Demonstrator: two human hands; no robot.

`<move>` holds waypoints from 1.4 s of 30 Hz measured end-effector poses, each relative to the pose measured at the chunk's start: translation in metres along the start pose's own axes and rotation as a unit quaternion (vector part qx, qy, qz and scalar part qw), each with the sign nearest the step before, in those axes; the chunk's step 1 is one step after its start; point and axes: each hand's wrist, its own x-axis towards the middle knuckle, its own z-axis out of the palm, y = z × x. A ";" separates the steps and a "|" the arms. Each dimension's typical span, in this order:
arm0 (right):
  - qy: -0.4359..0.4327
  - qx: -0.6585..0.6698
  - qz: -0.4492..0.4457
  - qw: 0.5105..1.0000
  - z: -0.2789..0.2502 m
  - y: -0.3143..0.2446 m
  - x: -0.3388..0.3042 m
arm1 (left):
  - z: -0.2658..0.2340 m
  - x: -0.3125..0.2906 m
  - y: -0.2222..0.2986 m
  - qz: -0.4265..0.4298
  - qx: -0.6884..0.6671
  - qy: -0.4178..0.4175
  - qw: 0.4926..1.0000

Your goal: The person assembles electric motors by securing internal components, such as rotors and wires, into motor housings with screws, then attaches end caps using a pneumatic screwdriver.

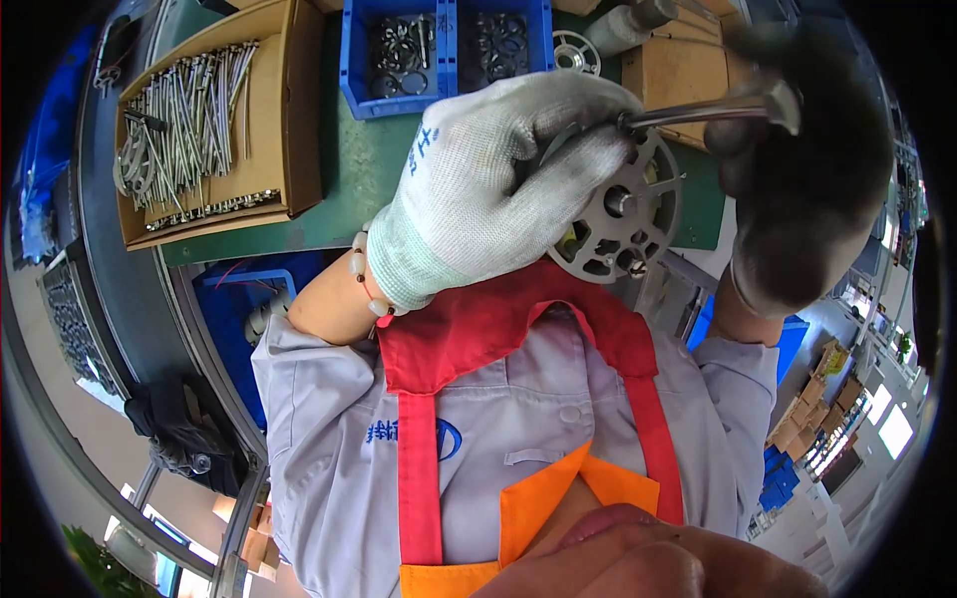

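Observation:
My left hand point(508, 169), in a white knit glove, is closed at the rim of a round slotted metal end cover point(653, 204). A short shaft stands at the cover's middle. Thumb and forefinger pinch near its upper edge, where a shiny metal rod point(703, 112) with a flared head begins. The rod slants rightward from those fingertips. My right hand point(812, 179), in a dark-stained glove, is raised at the rod's headed end. Motion blur and shadow smear its fingers, so its hold on the rod is unclear.
An open cardboard box point(284, 120) of long bolts stands at the left of the green bench point(349, 159). Blue bins point(399, 105) with small metal rings sit at the back. Behind the right hand lie a grey cylinder point(623, 30), a slotted ring point(576, 52) and another cardboard box point(673, 85).

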 end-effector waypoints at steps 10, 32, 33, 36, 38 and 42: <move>-0.127 -0.036 -0.033 0.991 0.012 0.004 0.007 | -0.002 -0.023 -0.023 -0.009 -0.166 -0.023 0.986; -0.226 -0.282 -0.154 0.920 -0.007 0.031 0.011 | -0.007 -0.003 -0.068 0.158 -0.152 -0.062 0.974; -0.231 -0.279 -0.177 0.915 -0.009 0.032 0.012 | -0.009 0.000 -0.065 0.157 -0.137 -0.064 0.976; -0.229 -0.288 -0.115 0.923 -0.006 0.023 0.012 | -0.005 0.001 -0.070 0.178 -0.150 -0.059 0.971; -0.230 -0.286 -0.115 0.923 -0.007 0.024 0.009 | -0.003 0.000 -0.072 0.191 -0.172 -0.050 0.965; -0.234 -0.278 -0.121 0.924 -0.007 0.027 0.010 | -0.005 -0.001 -0.069 0.174 -0.150 -0.046 0.972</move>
